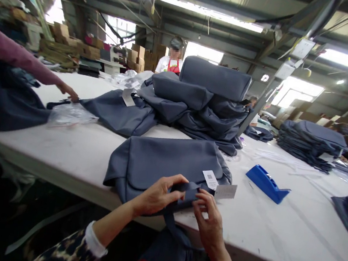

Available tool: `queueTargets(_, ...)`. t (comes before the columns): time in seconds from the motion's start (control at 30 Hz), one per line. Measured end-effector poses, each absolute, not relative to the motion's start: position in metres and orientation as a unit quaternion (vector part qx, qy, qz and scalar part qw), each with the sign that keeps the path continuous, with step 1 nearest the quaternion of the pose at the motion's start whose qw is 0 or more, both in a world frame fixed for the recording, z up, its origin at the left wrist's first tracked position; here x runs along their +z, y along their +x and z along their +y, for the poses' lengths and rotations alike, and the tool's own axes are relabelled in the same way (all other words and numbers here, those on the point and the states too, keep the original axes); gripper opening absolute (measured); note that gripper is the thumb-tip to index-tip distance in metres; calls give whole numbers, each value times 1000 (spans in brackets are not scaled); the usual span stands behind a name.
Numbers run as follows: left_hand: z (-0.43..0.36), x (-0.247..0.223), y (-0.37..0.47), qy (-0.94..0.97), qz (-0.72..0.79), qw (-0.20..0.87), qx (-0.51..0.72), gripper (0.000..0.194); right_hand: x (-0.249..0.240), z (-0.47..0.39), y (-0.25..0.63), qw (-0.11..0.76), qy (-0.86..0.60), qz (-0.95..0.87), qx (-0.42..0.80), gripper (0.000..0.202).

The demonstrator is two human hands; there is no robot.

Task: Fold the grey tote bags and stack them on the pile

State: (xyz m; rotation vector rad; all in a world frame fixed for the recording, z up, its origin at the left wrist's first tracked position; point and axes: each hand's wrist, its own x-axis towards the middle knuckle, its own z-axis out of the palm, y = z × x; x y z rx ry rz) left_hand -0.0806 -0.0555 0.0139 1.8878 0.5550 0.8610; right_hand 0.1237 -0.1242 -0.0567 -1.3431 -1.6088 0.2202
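A dark blue-grey bag point(170, 160) lies on the white table in front of me, close to its front edge. At the bag's lower right, my left hand point(161, 195) is closed around a folded dark strap point(188, 196). My right hand point(209, 217) pinches the other end of that strap with bent fingers. From the bag's right side hang a white tag point(210, 179) with a printed square code and a second pale tag point(226, 191). Part of the strap point(176, 230) drops below the table edge toward my lap.
Behind the bag rises a heap of similar bags point(194, 103). A blue tape dispenser point(266, 183) stands to the right, with a stack of folded bags point(313, 141) farther back. At left, a co-worker's hand point(68, 91) reaches near a clear plastic bag point(71, 115). A slanted pole point(260, 101) rises behind.
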Motion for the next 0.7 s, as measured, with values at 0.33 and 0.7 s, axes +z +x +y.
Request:
queueTargets(0.33,-11,-35,-70,809,406,126,406,30,-114,-203,185,308,-653,-691,-43,25)
queueTargets(0.7,-64,-71,-34,921,376,-34,94,54,-115,-213,175,149,-607,-781,5,15)
